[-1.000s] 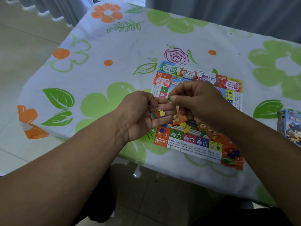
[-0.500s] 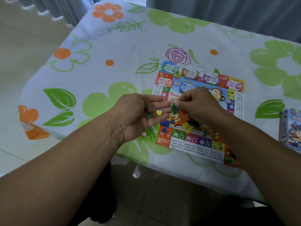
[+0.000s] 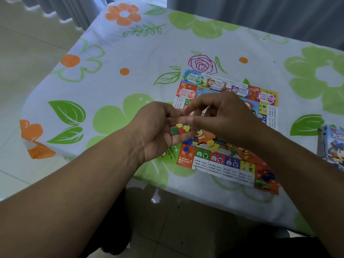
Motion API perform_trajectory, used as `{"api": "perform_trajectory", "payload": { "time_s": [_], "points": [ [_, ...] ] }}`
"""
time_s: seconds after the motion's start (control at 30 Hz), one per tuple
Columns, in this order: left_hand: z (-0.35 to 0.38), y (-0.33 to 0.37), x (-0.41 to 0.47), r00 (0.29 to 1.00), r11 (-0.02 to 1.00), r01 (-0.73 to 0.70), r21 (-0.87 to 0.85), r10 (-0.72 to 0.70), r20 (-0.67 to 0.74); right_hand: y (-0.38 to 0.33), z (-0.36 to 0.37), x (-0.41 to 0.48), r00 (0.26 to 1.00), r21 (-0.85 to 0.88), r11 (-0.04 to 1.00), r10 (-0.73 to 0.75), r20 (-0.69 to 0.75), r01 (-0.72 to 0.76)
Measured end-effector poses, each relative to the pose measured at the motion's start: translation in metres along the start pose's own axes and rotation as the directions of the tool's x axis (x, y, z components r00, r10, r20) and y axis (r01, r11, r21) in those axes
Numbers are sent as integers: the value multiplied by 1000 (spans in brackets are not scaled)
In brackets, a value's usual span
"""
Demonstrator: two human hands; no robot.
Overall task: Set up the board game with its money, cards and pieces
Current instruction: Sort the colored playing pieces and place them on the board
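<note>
Above the board's (image 3: pixel 230 164) near-left part, I see the left hand (image 3: pixel 160 131) flat, palm up, carrying loose pieces (image 3: pixel 180 129). The right hand (image 3: pixel 223 116) dips curled fingers among them; I cannot tell whether it pinches one. A tilted palm could scatter pieces.

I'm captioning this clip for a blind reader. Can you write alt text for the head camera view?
A person's left hand cradles small coloured game pieces on its fingers while the right hand reaches toward them, above a colourful game board on a floral tablecloth. A game box sits at the right edge.
</note>
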State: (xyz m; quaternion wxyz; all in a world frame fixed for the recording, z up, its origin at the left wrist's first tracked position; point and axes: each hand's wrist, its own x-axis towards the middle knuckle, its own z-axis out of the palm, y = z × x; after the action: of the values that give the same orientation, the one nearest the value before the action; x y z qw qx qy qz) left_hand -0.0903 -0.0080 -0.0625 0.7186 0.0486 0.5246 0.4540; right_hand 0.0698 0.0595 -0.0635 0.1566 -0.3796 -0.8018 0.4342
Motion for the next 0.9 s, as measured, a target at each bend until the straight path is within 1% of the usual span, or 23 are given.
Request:
{"api": "perform_trajectory", "payload": {
  "time_s": [0.1, 0.3, 0.4, 0.53, 0.67, 0.77, 0.9],
  "points": [
    [4, -1, 0, 1000, 1000, 13, 11, -13, 20, 7, 3, -5, 996, -112, 993, -26, 83, 35],
    [8, -4, 2, 999, 999, 32, 37, -33, 21, 12, -1, -10, 996, -155, 987, -29, 80, 41],
    [9, -4, 2, 999, 997, 46, 60, -47, 15, 13, -4, -11, 996, -150, 988, -8, 83, 21],
    [12, -5, 2, 999, 996, 37, 80, -37, -5, 13, -9, -14, 996, -89, 996, 38, 83, -31],
    [15, -7, 1, 998, 996, 28, 80, -24, -57, 14, -16, -19, 998, -72, 996, 61, 17, -59],
    [14, -7, 2, 997, 996, 41, 76, -36, -74, 21, -19, -22, 993, -118, 987, 114, 19, -111],
    [14, -8, 3, 997, 995, 39, 94, -32, -75, 34, -16, -26, 975, -297, 940, 203, 91, -168]
  ]
}}
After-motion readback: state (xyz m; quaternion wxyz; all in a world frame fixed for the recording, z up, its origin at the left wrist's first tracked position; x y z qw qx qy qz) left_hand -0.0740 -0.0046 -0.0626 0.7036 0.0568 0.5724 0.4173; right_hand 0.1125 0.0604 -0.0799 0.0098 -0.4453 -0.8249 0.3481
